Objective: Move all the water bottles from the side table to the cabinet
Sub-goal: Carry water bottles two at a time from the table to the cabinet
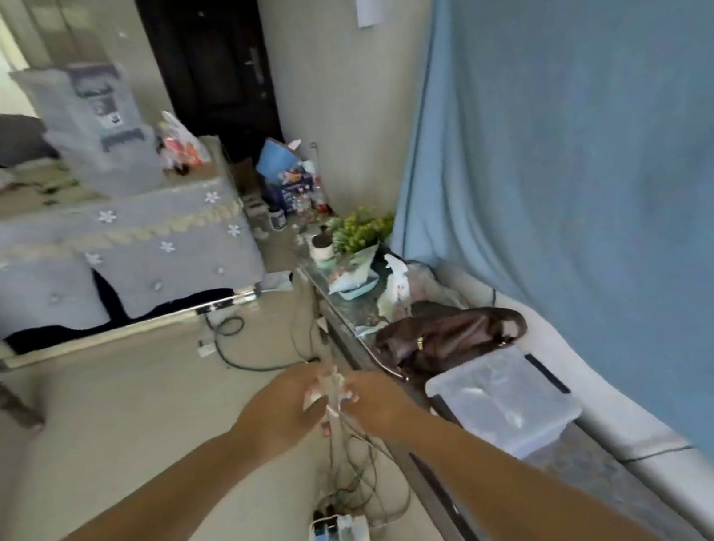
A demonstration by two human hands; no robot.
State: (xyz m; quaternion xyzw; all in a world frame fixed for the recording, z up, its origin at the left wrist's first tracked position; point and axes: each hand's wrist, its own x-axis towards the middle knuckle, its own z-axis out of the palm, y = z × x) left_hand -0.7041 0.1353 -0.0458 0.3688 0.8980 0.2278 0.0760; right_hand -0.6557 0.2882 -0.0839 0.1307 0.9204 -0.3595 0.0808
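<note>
My left hand (275, 416) and my right hand (378, 402) meet in front of me over the floor, just left of the long glass-topped side table (355, 312). Both pinch a small crumpled white and red wrapper (328, 391) between their fingertips; what it is exactly stays blurred. No water bottle shows clearly on the side table. A few small clear bottles (305, 203) seem to stand in the clutter on the floor in the far corner. The cabinet (110, 258), draped in grey cloth with white flowers, stands at the left.
On the side table lie a brown handbag (447, 337), a clear lidded plastic box (502, 399), a green plant bouquet (360, 227) and a mug (322, 245). A power strip (339, 532) with tangled cables lies on the floor below my hands. A blue sheet (605, 137) covers the sofa on the right.
</note>
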